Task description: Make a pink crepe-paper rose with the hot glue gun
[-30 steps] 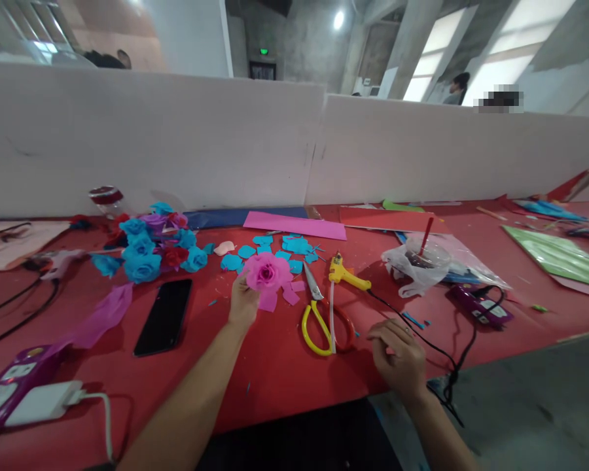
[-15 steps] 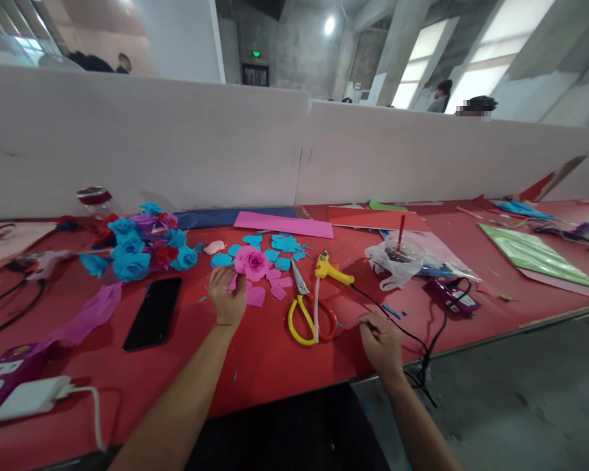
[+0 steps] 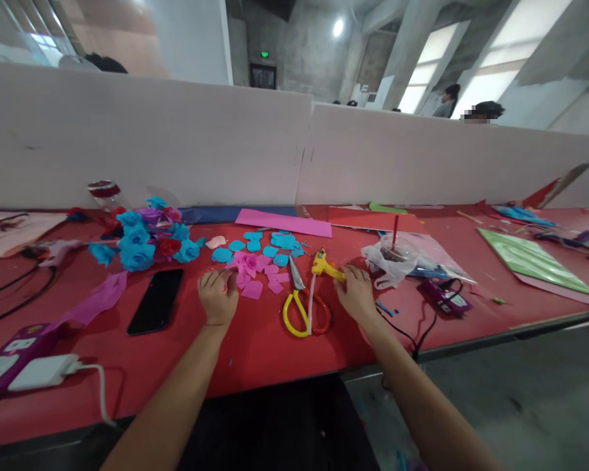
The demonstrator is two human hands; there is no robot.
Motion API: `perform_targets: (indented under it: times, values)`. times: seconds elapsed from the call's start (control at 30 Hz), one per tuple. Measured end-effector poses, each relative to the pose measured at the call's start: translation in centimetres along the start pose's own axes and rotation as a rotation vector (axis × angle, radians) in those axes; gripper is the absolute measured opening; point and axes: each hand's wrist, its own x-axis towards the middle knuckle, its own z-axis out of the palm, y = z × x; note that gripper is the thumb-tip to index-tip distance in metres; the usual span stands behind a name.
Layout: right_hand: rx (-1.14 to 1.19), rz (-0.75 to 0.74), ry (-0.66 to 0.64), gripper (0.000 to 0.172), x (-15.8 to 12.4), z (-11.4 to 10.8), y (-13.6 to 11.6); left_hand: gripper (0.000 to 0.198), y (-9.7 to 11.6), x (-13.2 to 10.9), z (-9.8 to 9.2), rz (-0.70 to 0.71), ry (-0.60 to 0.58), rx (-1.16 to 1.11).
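Note:
A pink paper flower (image 3: 245, 264) is at the thumb and fingertips of my left hand (image 3: 218, 297), which is curled closed; its grip on the flower is partly hidden. Low over the red table, my right hand (image 3: 357, 293) has its fingers closed around the handle end of a yellow glue gun (image 3: 322, 263). A white glue stick (image 3: 311, 301) sticks out of the gun's back. It crosses the scissors (image 3: 296, 315), which have one yellow and one red handle. Pink paper petals (image 3: 252, 290) and blue paper petals (image 3: 281, 242) lie scattered beyond my hands.
Blue, red and purple paper flowers (image 3: 137, 252) are bunched at left, near a black phone (image 3: 156, 301). On the right stand a cup (image 3: 397, 248) with a red straw and a purple power strip (image 3: 444, 296). A white partition (image 3: 177, 144) borders the table's back.
My right hand has moved left and forward onto the glue gun's handle. My left hand has shifted a little left, and the pink flower with it, lower and turned.

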Motion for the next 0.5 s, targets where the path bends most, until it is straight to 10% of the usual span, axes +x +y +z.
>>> perform_targets:
  times: [0.2,0.5]
  values:
    - [0.156,0.066,-0.011,0.018,3.5,1.8,1.0,0.016,-0.4,0.1,0.3,0.023,0.018,-0.052]
    - [0.787,0.177,-0.007,0.027,1.0,-3.8,-1.3,0.011,-0.2,0.5,0.1,-0.027,0.105,-0.094]
